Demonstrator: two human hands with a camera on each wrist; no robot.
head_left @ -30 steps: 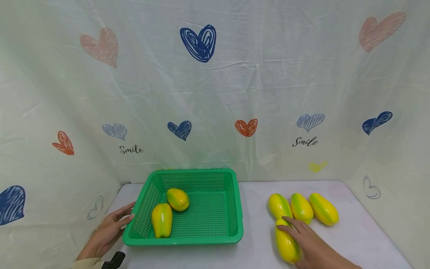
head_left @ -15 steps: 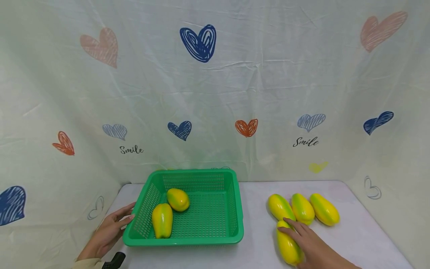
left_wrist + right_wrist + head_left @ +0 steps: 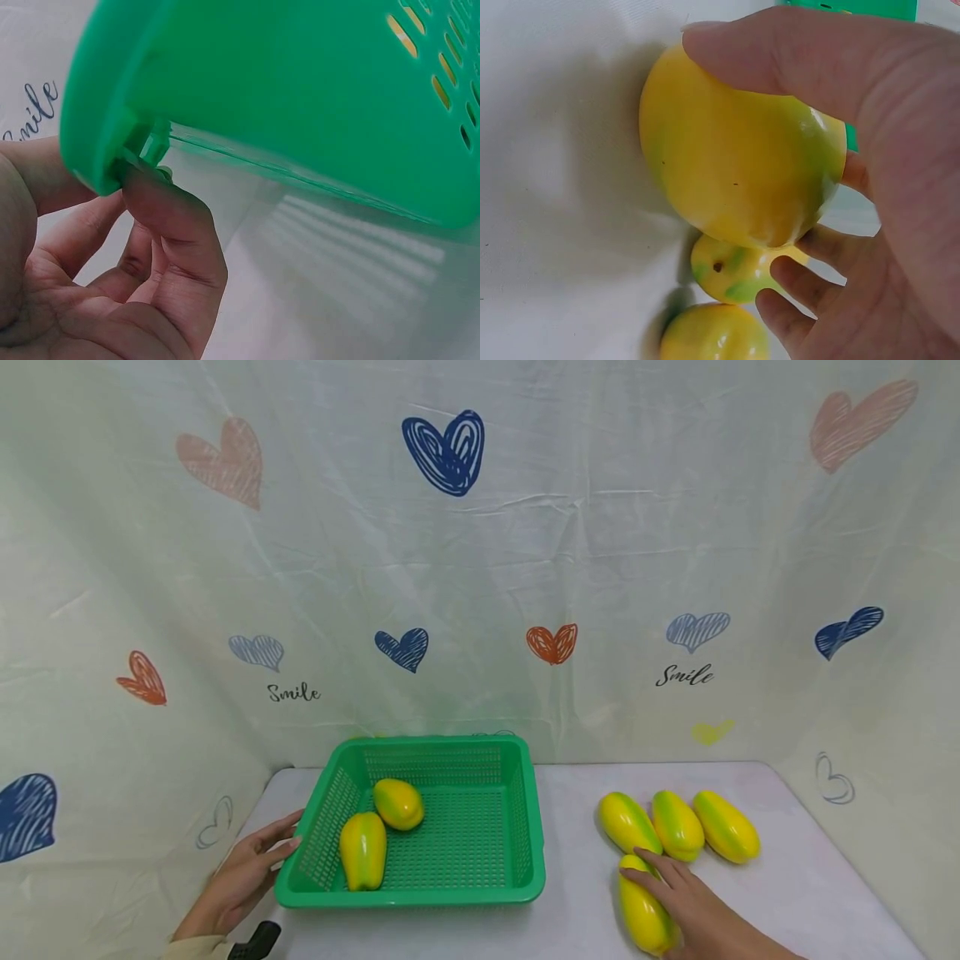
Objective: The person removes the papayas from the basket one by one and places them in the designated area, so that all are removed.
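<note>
On the left, my left hand [image 3: 243, 877] grips the side rim of a green plastic basket [image 3: 408, 898], thumb and fingers at the rim's edge in the left wrist view. Two yellow papayas, one upright-looking [image 3: 363, 852] and one lying behind it [image 3: 398, 804], are inside the basket. My right hand [image 3: 693, 906] holds another papaya [image 3: 641, 910] on the table at the right. Its thumb [image 3: 757, 52] lies along one side of the fruit, with fingers on the other side. Part of the fruit is hidden behind the hand.
Behind the held fruit, three more papayas, the left [image 3: 627, 820], middle [image 3: 677, 825] and right one [image 3: 726, 827], lie side by side on the white table [image 3: 573, 860]. A white curtain [image 3: 480, 560] printed with hearts hangs close behind the table.
The papaya under my right hand has shifted very slightly toward the near side, the hand moving with it. My left hand and the basket look unchanged.
</note>
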